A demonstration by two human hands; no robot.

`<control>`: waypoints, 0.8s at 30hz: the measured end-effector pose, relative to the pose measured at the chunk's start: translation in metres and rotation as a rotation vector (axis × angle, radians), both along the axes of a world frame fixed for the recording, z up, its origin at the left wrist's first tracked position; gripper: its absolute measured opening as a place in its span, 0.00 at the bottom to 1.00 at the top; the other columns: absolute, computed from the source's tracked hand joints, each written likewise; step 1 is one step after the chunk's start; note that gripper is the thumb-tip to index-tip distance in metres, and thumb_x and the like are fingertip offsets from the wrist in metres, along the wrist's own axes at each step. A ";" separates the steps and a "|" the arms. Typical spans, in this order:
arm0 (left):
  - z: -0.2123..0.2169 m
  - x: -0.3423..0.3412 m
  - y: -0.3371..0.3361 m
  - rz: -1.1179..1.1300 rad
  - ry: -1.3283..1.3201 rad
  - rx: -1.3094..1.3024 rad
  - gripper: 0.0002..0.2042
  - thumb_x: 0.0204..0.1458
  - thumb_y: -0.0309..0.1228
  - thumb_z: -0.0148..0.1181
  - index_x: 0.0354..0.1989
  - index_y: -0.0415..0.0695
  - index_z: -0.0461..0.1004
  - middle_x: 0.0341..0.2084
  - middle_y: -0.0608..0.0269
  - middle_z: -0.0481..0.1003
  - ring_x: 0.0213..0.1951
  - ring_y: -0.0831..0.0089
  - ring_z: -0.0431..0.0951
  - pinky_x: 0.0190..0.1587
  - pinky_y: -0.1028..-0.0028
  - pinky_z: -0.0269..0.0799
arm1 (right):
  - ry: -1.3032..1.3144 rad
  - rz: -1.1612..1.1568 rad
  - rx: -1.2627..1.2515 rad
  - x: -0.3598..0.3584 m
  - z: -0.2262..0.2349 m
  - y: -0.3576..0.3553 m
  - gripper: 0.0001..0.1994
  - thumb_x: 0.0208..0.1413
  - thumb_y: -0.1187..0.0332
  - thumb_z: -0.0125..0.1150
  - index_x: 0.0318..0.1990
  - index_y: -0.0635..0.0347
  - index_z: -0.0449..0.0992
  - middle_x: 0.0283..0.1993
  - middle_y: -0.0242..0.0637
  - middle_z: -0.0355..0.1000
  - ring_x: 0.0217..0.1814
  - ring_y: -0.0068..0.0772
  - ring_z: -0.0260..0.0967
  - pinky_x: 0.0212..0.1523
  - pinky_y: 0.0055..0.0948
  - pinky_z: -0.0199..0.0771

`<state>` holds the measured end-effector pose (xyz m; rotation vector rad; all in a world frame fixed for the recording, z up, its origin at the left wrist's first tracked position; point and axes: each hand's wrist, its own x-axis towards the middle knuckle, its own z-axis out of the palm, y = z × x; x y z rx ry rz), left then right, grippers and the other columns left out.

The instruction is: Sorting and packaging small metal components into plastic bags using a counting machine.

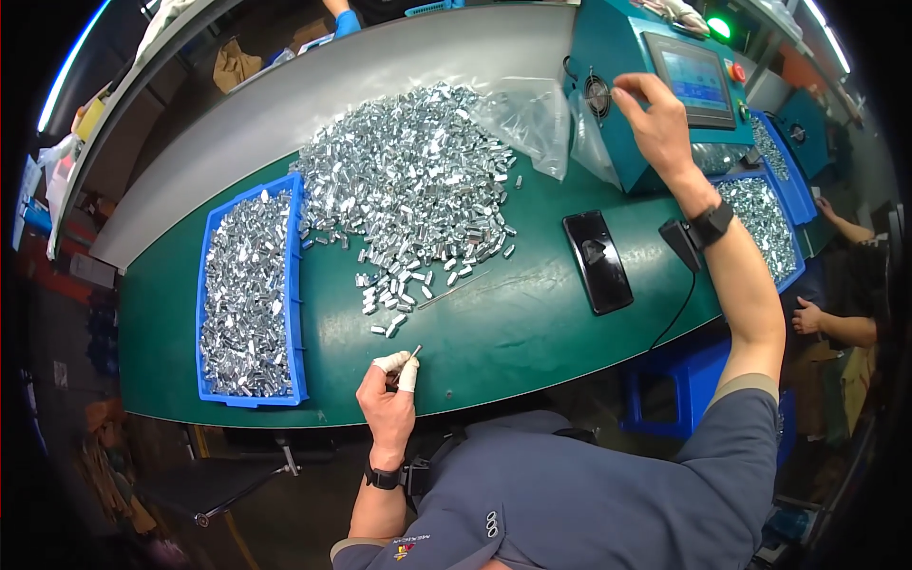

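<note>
My left hand [388,404], with pale covers on its thumb and a finger, is closed in a pinch by the table's front edge. A small thin metal piece [416,351] pokes out from its fingertips. My right hand [657,128] is raised in front of the teal machine [617,57], its fingertips drawn together; whatever they may hold is too small to make out. Beyond the left hand, a large heap of shiny metal pieces [408,171] spreads over the green table [494,332]. A thin metal rod [453,291] lies at the heap's near edge.
A blue tray [297,285] full of metal pieces stands on the left. A black phone [597,261] lies right of centre, near a dark cable [676,318]. Clear plastic bags [532,123] rest beside the machine. Another blue bin [793,275] and a co-worker's hand [807,316] are at right.
</note>
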<state>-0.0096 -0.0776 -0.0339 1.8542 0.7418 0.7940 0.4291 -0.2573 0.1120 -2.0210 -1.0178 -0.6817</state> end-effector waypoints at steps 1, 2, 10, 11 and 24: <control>0.000 0.000 -0.001 -0.009 -0.005 -0.007 0.05 0.56 0.22 0.67 0.38 0.35 0.79 0.29 0.69 0.77 0.29 0.86 0.70 0.33 0.82 0.68 | 0.051 0.009 0.031 -0.006 0.000 -0.008 0.09 0.61 0.69 0.63 0.44 0.66 0.80 0.42 0.42 0.79 0.45 0.32 0.77 0.48 0.28 0.75; 0.000 -0.001 -0.002 -0.014 -0.012 -0.002 0.05 0.56 0.22 0.67 0.38 0.35 0.79 0.29 0.69 0.77 0.29 0.86 0.70 0.33 0.82 0.68 | 0.044 0.004 0.035 -0.013 -0.002 -0.013 0.09 0.61 0.69 0.63 0.44 0.66 0.80 0.42 0.42 0.79 0.45 0.32 0.77 0.48 0.28 0.75; -0.001 -0.006 -0.001 -0.005 -0.029 -0.031 0.05 0.55 0.22 0.68 0.37 0.35 0.79 0.28 0.66 0.79 0.28 0.84 0.73 0.33 0.80 0.71 | 0.395 0.658 -0.132 -0.164 -0.061 0.010 0.10 0.54 0.70 0.69 0.42 0.63 0.81 0.37 0.42 0.78 0.39 0.39 0.78 0.41 0.33 0.77; 0.000 -0.005 -0.004 -0.012 -0.047 -0.081 0.05 0.55 0.22 0.67 0.37 0.35 0.79 0.28 0.67 0.79 0.29 0.84 0.73 0.34 0.81 0.71 | 0.510 0.760 -0.173 -0.185 -0.073 0.016 0.13 0.55 0.69 0.69 0.46 0.64 0.79 0.40 0.43 0.78 0.41 0.40 0.79 0.42 0.34 0.78; -0.013 -0.012 -0.016 -0.110 -0.110 -0.214 0.06 0.55 0.24 0.68 0.40 0.36 0.81 0.31 0.64 0.82 0.33 0.82 0.78 0.38 0.78 0.75 | 0.761 0.989 -0.295 -0.263 -0.117 0.053 0.11 0.60 0.69 0.65 0.48 0.61 0.77 0.40 0.46 0.80 0.42 0.46 0.80 0.41 0.39 0.77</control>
